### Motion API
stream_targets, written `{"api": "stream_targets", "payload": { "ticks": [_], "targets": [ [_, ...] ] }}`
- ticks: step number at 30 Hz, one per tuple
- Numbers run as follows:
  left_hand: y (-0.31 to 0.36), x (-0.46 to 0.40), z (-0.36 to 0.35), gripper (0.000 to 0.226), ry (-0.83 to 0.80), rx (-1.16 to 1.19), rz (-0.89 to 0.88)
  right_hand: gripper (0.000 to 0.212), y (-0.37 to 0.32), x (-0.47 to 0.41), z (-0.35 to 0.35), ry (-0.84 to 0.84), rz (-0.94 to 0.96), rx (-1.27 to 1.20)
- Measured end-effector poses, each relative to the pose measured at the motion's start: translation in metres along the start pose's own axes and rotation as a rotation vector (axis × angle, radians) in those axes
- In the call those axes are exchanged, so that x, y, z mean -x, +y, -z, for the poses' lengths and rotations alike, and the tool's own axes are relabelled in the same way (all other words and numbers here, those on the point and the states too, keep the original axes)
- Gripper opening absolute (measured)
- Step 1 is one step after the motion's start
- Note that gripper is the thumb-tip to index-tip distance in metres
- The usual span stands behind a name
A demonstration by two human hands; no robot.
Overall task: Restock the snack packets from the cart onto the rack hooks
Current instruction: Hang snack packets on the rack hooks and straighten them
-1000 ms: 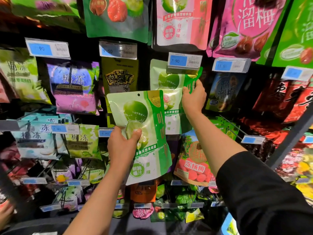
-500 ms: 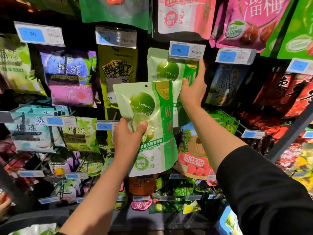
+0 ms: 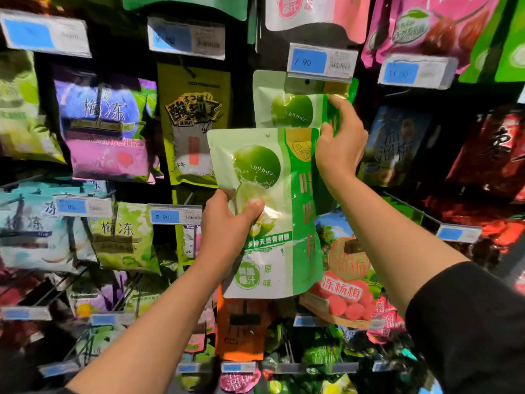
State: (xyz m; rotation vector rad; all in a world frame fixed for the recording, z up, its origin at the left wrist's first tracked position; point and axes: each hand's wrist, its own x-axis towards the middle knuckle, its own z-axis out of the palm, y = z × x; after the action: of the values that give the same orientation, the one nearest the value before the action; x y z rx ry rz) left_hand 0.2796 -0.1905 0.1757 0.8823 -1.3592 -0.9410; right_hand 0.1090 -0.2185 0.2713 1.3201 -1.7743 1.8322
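Green-and-white plum packet (image 3: 272, 211): held upright in front of the rack, its top edge with the small hang hole just below the hanging packet of the same kind.
Left hand (image 3: 227, 226): grips the held packet at its left side, thumb pressed across the printed green fruit, the other fingers hidden behind the pouch.
Right hand (image 3: 341, 140): raised beside the held packet's upper right corner; fingers curl round the right edge of the hanging packet, thumb near the corner of the held one.
Hanging packet (image 3: 287, 106): same green-and-white design, hung on a hook directly under the price tag, partly covered below by the held packet.
Price tag (image 3: 321, 64): blue and white label reading 7.90, mounted at the hook's front end above the hanging packet.
Olive-yellow packet (image 3: 196, 123): hangs just left of the two green packets.
Purple-and-pink packet (image 3: 105, 123): hangs further left on the same row.
Red-fruit packet (image 3: 343, 277): hangs below right, partly behind the held packet's lower corner.
Black sleeve (image 3: 468, 331): covers the right upper forearm at the lower right.
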Motion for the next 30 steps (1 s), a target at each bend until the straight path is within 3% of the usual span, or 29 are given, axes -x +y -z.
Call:
{"api": "stream_targets", "payload": {
  "ticks": [7,11,23,30],
  "targets": [
    [-0.005,-0.028,-0.002,0.032,-0.066,0.041,-0.051,0.053,0.007,0.001,-0.004,-0.001,0.056,-0.018],
    [-0.015,-0.030,0.003,0.014,-0.097,0.073,-0.067,0.055,0.013,0.010,-0.002,0.050,-0.024,0.027],
    [-0.005,-0.024,0.010,0.020,-0.122,0.119,-0.168,0.058,-0.010,0.010,0.014,0.028,-0.022,0.056],
    [0.009,-0.028,0.014,0.024,-0.099,0.053,-0.194,0.047,-0.022,0.009,0.018,0.011,-0.106,0.079]
  ]
}}
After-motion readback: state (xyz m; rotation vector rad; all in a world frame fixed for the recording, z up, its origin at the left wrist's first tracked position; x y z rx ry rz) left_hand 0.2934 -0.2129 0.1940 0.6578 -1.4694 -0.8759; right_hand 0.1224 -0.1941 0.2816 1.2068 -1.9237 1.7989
